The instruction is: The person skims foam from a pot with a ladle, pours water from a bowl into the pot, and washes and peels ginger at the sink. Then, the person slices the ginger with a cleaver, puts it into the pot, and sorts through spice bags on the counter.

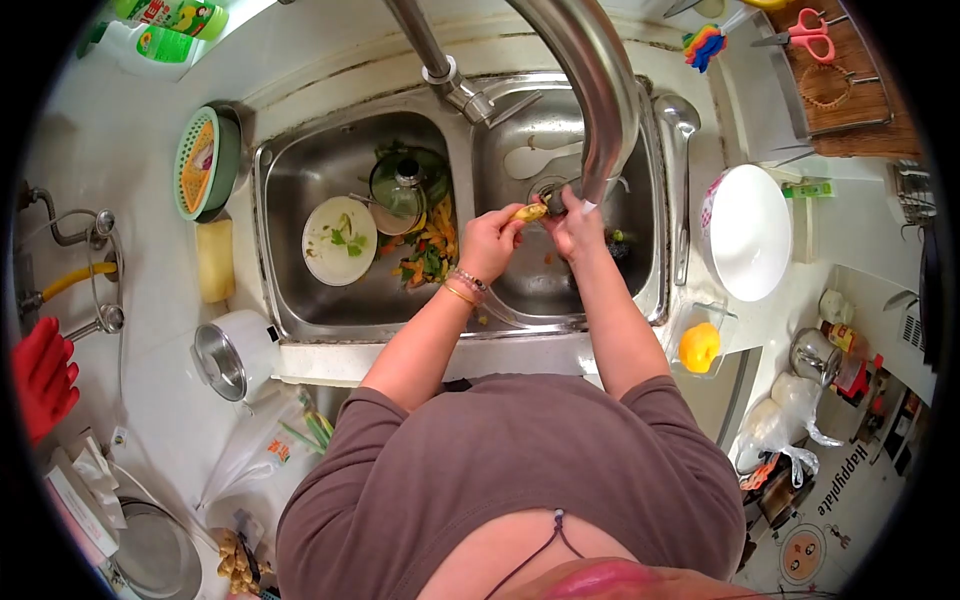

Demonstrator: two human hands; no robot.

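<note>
Over the right basin [515, 305] of a steel double sink, my left hand [486, 245] pinches a small yellow-brown piece that looks like ginger [530, 212]. Close beside it, my right hand [580, 228] has its fingers curled under the tap spout [612, 130]. Something small and dark shows at its fingertips, too indistinct to name. Behind the hands a white rice paddle [527, 162] lies in the basin. In the left basin are a white bowl [340, 262] with green leaves, a clear lid with a knob [408, 178] and chopped vegetable scraps [432, 250].
A long ladle [681, 150] lies along the sink's right rim, beside a large white bowl [750, 235]. A yellow pepper [699, 346] sits in a clear container at the front right. On the left are a green colander [228, 165] and a metal pot [222, 360].
</note>
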